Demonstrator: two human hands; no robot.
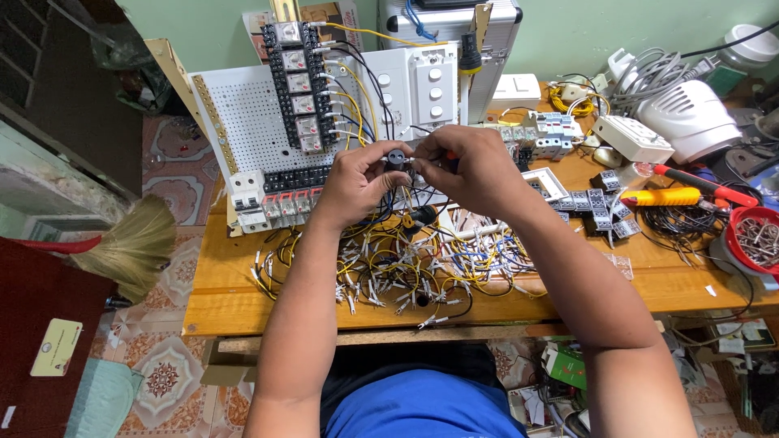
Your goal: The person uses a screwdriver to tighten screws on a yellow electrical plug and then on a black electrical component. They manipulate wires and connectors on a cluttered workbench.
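My left hand point(357, 182) pinches a small black round component point(395, 157) above the wooden table point(235, 292). My right hand point(471, 166) is closed around a tool with an orange handle, whose tip meets the black component; most of the tool is hidden in my fist. Wires run from the component down to a tangle of yellow, black and blue wires point(389, 268) on the table. Behind my hands stands a white perforated panel point(251, 122) with a column of relays point(299, 81) and red-marked breakers point(284, 204).
Loose relay bases point(596, 207), a yellow-handled tool point(661, 196), a red-handled tool point(706, 182), a red bowl of screws point(759, 235), white sockets point(633, 138) and a metal case point(454, 32) crowd the right and back. A straw broom point(122, 243) lies left of the table.
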